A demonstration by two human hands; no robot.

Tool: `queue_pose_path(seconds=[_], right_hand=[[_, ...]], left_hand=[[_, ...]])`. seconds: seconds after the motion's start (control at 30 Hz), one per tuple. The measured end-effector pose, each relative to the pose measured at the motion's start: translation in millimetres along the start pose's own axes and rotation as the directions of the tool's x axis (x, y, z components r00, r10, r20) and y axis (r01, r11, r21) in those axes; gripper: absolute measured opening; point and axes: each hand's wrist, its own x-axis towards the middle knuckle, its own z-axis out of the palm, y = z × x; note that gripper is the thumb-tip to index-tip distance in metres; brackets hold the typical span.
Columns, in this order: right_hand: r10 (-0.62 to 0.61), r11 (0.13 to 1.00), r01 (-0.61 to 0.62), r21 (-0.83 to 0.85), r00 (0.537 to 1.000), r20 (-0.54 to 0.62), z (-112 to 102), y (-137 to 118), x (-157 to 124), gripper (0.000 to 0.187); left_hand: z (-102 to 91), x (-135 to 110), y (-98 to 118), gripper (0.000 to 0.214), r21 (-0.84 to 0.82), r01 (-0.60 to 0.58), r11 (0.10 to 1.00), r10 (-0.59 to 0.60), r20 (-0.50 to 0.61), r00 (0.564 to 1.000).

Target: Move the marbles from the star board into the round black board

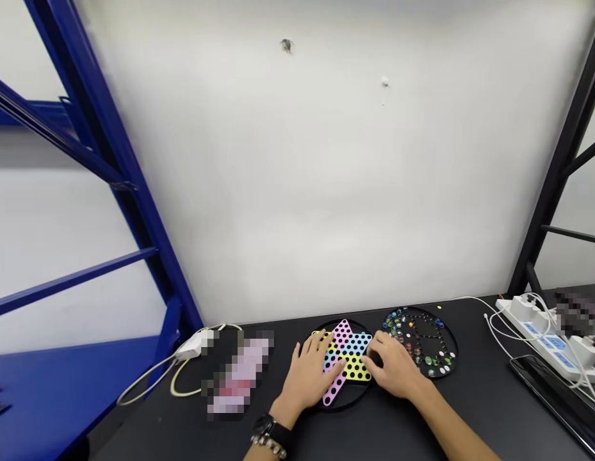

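My left hand (307, 374) lies with fingers spread on the star-shaped checkers board (349, 366); my right hand (392, 365) curls against its edge, fingertips hidden, any pinch unclear, near the marble tray (449, 349).

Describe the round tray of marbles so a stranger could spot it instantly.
On the black bench below the white wall, find two round black trays. The right-hand one holds marbles instead of the star-shaped board, and sits nearest the power strip.

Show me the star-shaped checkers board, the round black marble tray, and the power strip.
Star-shaped checkers board (359, 344): head view, on its blue arm.
Round black marble tray (449, 351): head view, on its bare right edge.
Power strip (542, 337): head view, on its top face, among the blue switches.
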Motion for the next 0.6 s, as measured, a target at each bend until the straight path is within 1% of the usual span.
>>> queue_pose_path(seconds=[0.03, 0.1, 0.23, 0.33, 0.5, 0.6], right_hand=[[-0.022, 0.999, 0.021, 0.026, 0.999, 0.048, 3, -7, -2, 0.019], [-0.026, 0.998, 0.019, 0.055, 0.993, 0.117, 6, -17, -5, 0.018], [-0.002, 0.996, -0.014, 0.090, 0.986, 0.169, 4, -20, -7, 0.016], [0.000, 0.995, -0.017, 0.096, 0.986, 0.167, 3, -16, -7, 0.015], [-0.013, 0.993, -0.004, 0.120, 0.989, 0.145, 7, -12, -7, 0.014], [-0.016, 0.991, 0.008, 0.131, 0.998, 0.060, 4, -6, -2, 0.014]], left_hand=[[0.4, 0, -2, 0.064, -0.004, 0.000, 1.000, 0.000, -0.003, 1.000], [0.8, -1, -4, 0.062, -0.013, -0.008, 1.000, 0.008, -0.004, 1.000], [0.8, -3, -5, 0.060, -0.024, -0.010, 1.000, 0.010, 0.002, 1.000], [2.6, -2, -6, 0.059, -0.026, -0.016, 1.000, 0.016, -0.006, 1.000], [6.4, -1, -8, 0.060, -0.011, -0.021, 1.000, 0.021, -0.017, 1.000], [5.5, -1, -8, 0.061, -0.013, -0.014, 1.000, 0.015, 0.001, 1.000]])
